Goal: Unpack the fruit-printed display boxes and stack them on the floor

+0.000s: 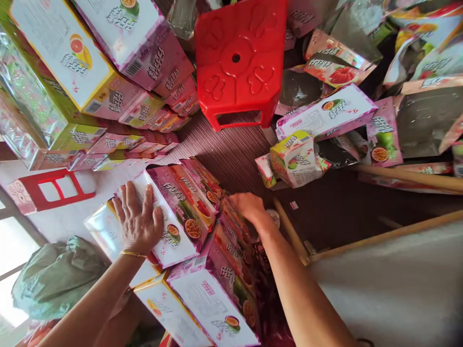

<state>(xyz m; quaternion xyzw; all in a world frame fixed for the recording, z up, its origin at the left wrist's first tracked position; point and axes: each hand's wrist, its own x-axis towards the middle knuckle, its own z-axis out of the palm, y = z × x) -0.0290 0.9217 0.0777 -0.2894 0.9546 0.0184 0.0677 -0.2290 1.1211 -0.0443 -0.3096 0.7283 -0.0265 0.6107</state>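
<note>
My left hand (139,221) lies flat, fingers spread, on the white side of a purple-edged carton (177,217) printed with passion fruit. A thin gold-coloured bracelet circles that wrist. On the other side of the stacked cartons, my right hand (249,206) is curled against the row's far edge; its fingertips and anything in them are hidden. Closer to me stand another purple-and-white carton (217,299) and a yellow-edged carton (170,308). A white carton with a yellow edge (104,231) sits beside my left hand.
Tall stacks of fruit-printed cartons (108,96) rise at upper left. A red plastic stool (235,58) stands at the top middle. Torn and flattened packaging (336,67) piles at upper right. Wooden bars (361,233) run at right, and a green plastic bag (60,274) sits at left.
</note>
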